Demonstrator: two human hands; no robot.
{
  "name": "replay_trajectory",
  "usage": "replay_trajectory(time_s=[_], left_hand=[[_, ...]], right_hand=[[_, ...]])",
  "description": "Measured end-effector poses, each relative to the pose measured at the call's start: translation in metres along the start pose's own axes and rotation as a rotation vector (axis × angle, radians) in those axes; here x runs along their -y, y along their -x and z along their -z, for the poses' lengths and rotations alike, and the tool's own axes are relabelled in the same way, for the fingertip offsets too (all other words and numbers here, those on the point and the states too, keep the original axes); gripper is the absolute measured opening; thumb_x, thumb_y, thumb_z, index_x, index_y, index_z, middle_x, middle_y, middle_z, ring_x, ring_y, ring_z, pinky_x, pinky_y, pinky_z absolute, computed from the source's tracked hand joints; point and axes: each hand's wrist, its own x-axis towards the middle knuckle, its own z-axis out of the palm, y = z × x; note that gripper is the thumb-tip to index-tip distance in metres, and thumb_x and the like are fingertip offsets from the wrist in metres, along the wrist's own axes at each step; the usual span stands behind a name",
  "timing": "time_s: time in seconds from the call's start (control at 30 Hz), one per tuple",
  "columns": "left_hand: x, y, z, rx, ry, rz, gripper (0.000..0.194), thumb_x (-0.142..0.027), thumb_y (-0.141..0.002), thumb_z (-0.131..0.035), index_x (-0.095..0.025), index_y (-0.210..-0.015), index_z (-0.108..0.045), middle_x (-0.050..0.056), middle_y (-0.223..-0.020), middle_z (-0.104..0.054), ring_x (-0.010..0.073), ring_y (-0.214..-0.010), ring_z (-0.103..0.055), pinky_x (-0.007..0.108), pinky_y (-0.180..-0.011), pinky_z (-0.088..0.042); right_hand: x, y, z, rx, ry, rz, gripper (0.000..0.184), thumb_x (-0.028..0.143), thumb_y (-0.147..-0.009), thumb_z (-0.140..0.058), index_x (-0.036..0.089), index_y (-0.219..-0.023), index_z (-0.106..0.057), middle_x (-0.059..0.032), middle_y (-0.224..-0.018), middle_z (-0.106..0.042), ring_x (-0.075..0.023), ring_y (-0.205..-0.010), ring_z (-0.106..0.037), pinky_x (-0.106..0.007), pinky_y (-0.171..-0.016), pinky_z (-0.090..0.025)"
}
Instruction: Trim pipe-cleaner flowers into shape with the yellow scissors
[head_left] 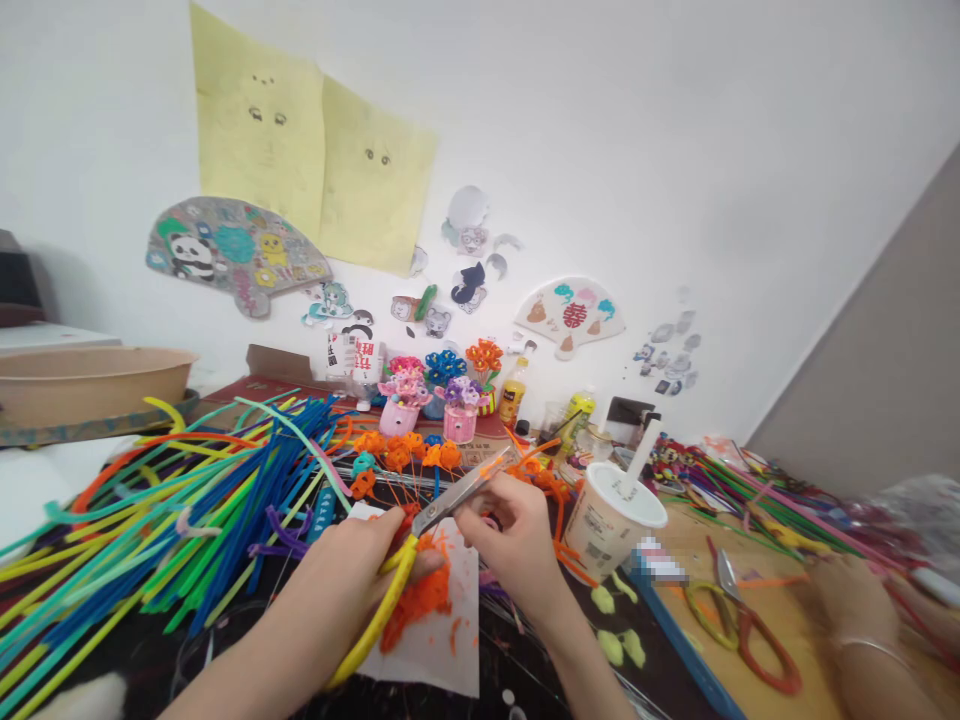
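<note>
My left hand point(352, 565) is closed around the yellow-handled scissors point(454, 497), whose blades point up and to the right. My right hand point(517, 540) is pinched beside the blades, gripping an orange pipe cleaner point(501, 462) that shows in part near the blade tips. Beneath both hands lies a sheet of white paper point(457, 672), with a heap of orange fuzz clippings point(420, 605) on it. Behind the scissors sit several orange pipe-cleaner flowers point(401, 452) on thin stems.
Many coloured pipe cleaners point(225, 500) spread across the left. A lidded cup point(611, 520) with a straw stands to the right. Small flower pots point(460, 422) line the back. At far right, another person's hand point(855, 600) is near orange-and-yellow-handled scissors point(765, 650).
</note>
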Motion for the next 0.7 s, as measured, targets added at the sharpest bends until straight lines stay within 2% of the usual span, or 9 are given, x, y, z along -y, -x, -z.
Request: replay_trajectory(time_s=[0.3, 0.6, 0.7], left_hand=[[0.0017, -0.0028, 0.0020, -0.040, -0.087, 0.013, 0.023, -0.040, -0.085, -0.043, -0.021, -0.076, -0.053, 0.005, -0.066, -0.065, 0.0230, -0.062, -0.063, 0.026, -0.055, -0.035], [0.0055, -0.0007, 0.0000, -0.082, -0.146, -0.011, 0.044, -0.052, -0.089, -0.030, -0.021, -0.073, -0.056, 0.007, -0.064, -0.065, 0.0247, -0.061, -0.063, 0.028, -0.054, -0.033], [0.0041, -0.0002, 0.0011, -0.080, -0.150, 0.001, 0.046, -0.054, -0.089, -0.030, -0.021, -0.071, -0.057, 0.007, -0.063, -0.064, 0.0241, -0.061, -0.063, 0.027, -0.053, -0.032]], right_hand=[[-0.0026, -0.0001, 0.0003, -0.023, 0.060, 0.033, 0.013, 0.015, -0.072, -0.056, 0.018, -0.060, -0.054, 0.0046, -0.054, -0.048, -0.0100, -0.050, -0.045, -0.023, -0.050, -0.037], [-0.0013, -0.0006, 0.0006, -0.035, 0.092, 0.053, 0.011, 0.014, -0.072, -0.056, 0.017, -0.062, -0.059, 0.0037, -0.055, -0.051, -0.0104, -0.050, -0.047, -0.023, -0.050, -0.038], [-0.0007, -0.0007, 0.0003, -0.045, 0.089, 0.064, 0.011, 0.014, -0.071, -0.057, 0.018, -0.061, -0.059, 0.0038, -0.055, -0.051, -0.0100, -0.049, -0.047, -0.022, -0.049, -0.038]])
